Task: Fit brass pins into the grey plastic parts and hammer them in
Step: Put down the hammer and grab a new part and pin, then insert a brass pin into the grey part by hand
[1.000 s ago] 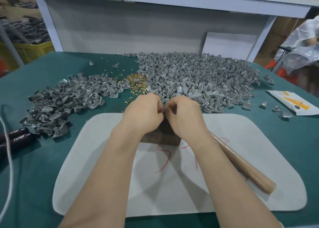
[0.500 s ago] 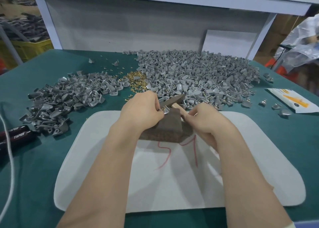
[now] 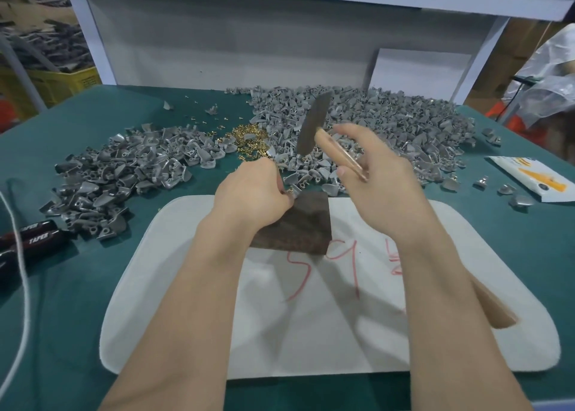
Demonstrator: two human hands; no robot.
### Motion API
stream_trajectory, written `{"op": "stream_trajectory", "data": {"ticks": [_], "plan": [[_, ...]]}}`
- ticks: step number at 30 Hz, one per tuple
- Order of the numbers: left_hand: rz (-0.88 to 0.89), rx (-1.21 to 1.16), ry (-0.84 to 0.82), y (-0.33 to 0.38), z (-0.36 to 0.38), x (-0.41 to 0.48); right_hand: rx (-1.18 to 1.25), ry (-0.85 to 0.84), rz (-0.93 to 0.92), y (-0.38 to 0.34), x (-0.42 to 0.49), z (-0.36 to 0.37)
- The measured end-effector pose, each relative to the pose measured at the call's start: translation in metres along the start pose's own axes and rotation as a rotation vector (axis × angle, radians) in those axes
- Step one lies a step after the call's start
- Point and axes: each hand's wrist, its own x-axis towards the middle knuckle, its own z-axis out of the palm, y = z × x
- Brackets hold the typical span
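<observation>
A green table (image 3: 77,286) carries a white mat (image 3: 311,333) with a dark block (image 3: 298,224) on it. Beyond the block and to its right spreads a large heap of grey parts (image 3: 389,124); a smaller heap (image 3: 118,177) lies to the block's left. Above the block's far right corner, the right hand (image 3: 382,186) grips the wooden handle of a hammer (image 3: 312,127), whose metal head is tilted in the air. The left hand (image 3: 252,196) pinches a single grey part (image 3: 294,194) against the block's far left corner. Loose brass pins (image 3: 249,140) sit beyond the block, between the two heaps.
</observation>
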Motion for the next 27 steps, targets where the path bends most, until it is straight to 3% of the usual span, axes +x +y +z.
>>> {"op": "stream_trajectory", "data": {"ticks": [10, 27], "plan": [[0.090, -0.051, -0.066, 0.001, 0.002, 0.001, -0.097, -0.090, 0.025, -0.005, 0.001, 0.030], [0.100, -0.010, -0.064, 0.003, 0.001, 0.001, -0.245, -0.040, 0.072, -0.018, -0.004, 0.043]]}}
